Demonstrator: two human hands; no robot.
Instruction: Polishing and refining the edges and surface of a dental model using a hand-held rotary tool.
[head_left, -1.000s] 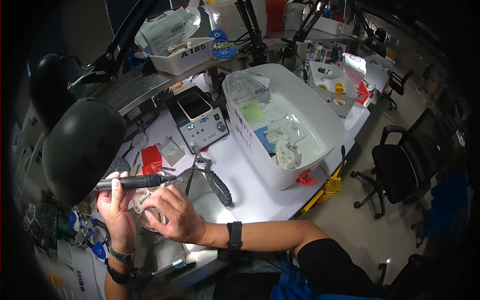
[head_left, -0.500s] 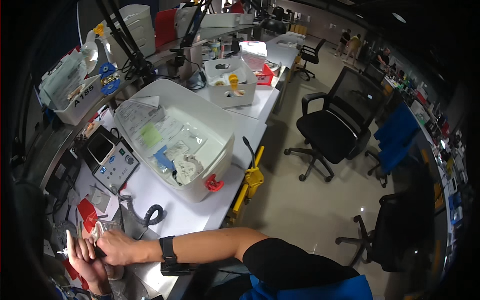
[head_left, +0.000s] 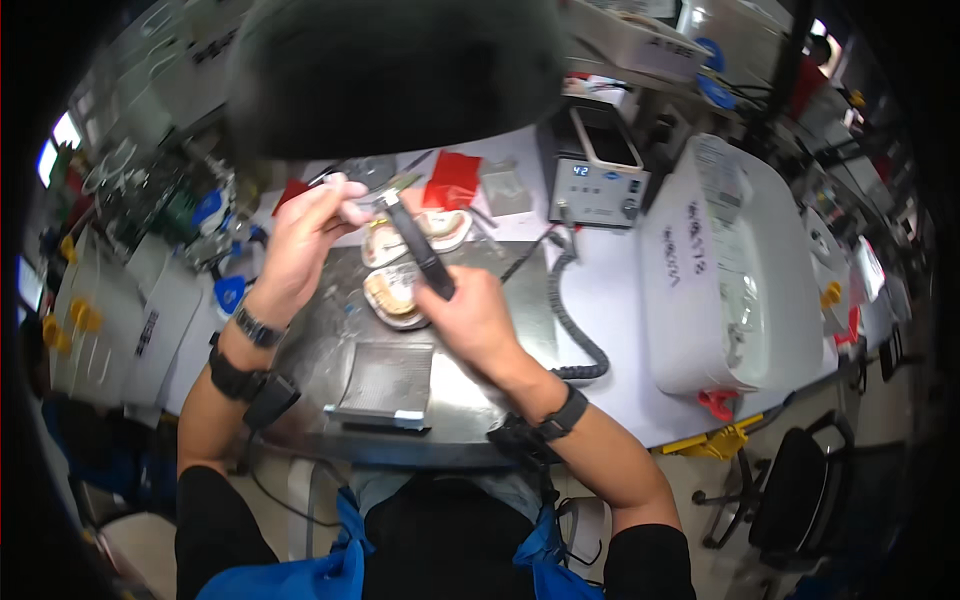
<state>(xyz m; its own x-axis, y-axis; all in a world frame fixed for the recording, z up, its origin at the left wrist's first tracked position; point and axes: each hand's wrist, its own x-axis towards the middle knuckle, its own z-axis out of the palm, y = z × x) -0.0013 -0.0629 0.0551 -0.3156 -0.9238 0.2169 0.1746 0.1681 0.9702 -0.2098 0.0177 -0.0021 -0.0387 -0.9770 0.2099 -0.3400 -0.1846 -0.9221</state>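
Observation:
My right hand (head_left: 470,315) is closed around a slim black tool (head_left: 421,245) with a metallic head, tilted up toward the left. Close to that head is my left hand (head_left: 310,228), its thumb and fingers drawn together in a pinch; blur hides what they hold, if anything. Below the tool a dental plaster model (head_left: 395,295) rests on the metal work plate (head_left: 500,360). Just behind it lie two more plaster models, one a dental model (head_left: 380,245) partly covered by the tool, the other a pale arch-shaped model (head_left: 448,230).
A ridged metal piece (head_left: 385,378) lies at the plate's near edge. Red sheets (head_left: 453,178) and a control box (head_left: 598,190) with a coiled cord (head_left: 575,320) are behind and right. A white bin (head_left: 690,330) stands at right. A dark rounded lamp head (head_left: 400,80) hangs overhead.
The view has swung left from the aisle to the bench in front of me. My hands, close together before, are now apart, with the black tool plainly showing in the right.

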